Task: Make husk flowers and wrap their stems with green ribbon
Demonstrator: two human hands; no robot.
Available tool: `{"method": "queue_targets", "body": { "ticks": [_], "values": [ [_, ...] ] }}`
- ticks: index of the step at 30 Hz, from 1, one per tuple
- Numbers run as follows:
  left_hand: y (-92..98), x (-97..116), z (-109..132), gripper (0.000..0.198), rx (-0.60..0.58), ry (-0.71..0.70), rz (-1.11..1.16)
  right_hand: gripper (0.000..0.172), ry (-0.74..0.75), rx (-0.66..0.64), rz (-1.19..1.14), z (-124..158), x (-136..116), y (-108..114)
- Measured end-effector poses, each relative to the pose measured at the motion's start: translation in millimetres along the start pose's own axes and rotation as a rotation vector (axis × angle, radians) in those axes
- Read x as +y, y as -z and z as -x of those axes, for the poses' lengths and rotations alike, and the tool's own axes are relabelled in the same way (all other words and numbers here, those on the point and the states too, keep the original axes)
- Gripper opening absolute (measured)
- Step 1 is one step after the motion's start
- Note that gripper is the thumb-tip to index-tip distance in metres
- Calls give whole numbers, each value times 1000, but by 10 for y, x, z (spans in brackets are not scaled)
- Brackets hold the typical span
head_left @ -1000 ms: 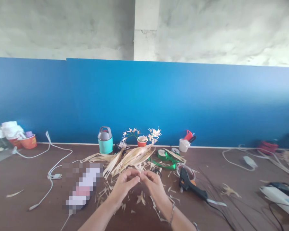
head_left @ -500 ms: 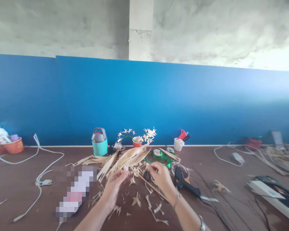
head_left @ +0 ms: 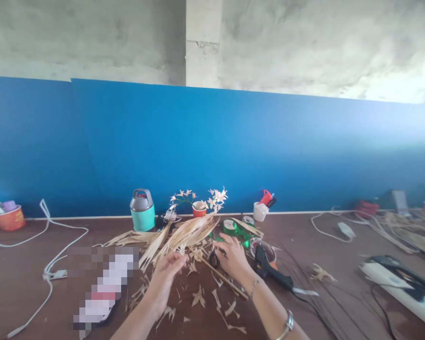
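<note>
My left hand [head_left: 167,276] pinches a small pale husk flower [head_left: 181,250] between thumb and fingers, its petals pointing up. My right hand [head_left: 234,259] has its fingers apart, over the black handles of what look like scissors [head_left: 214,259]; whether it touches them I cannot tell. A thin wooden stick [head_left: 226,279] runs slantwise under and beside that hand. Dried corn husks [head_left: 189,232] lie in a pile just beyond both hands. Closer to me, a star-shaped husk piece [head_left: 199,297] rests among scattered scraps.
Behind the husks stand a red paper cup [head_left: 199,212] with husk flowers and a teal jar [head_left: 142,218]. Right of my right hand are green ribbon [head_left: 239,229], a tape roll [head_left: 265,250] and a black glue gun [head_left: 271,271]. White cables [head_left: 49,257] trail on the left. A blue partition [head_left: 212,146] bounds the table.
My right hand has loosened from a pinch near the flower and spread its fingers towards the scissors. My left hand stays by the husks with the flower. The view has shifted slightly.
</note>
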State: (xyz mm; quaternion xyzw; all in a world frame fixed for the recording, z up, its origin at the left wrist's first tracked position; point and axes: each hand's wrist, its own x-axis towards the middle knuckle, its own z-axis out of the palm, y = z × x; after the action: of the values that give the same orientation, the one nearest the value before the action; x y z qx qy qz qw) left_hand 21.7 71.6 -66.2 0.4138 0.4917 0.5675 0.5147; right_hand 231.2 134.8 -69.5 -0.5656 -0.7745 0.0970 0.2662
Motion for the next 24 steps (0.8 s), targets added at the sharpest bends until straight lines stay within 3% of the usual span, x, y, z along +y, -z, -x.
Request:
{"method": "queue_targets", "body": {
  "ticks": [5, 12, 16, 20, 24],
  "values": [
    [13, 11, 9, 28, 35, 21, 63, 26, 41, -79, -4, 20, -22, -90],
    [9, 50, -11, 29, 70, 35, 138, 32, 27, 76, -91, 17, 14, 7],
    [23, 42, -20, 28, 58, 31, 150, 30, 42, 98, -141, -15, 26, 34],
    [26, 39, -26, 28, 45, 28, 132, 28, -2, 130, -70, -16, 114, 44],
    [25, 55, -21, 28, 48, 36, 128, 38, -73, 140, 43, -8, 182, 96]
  ]
}}
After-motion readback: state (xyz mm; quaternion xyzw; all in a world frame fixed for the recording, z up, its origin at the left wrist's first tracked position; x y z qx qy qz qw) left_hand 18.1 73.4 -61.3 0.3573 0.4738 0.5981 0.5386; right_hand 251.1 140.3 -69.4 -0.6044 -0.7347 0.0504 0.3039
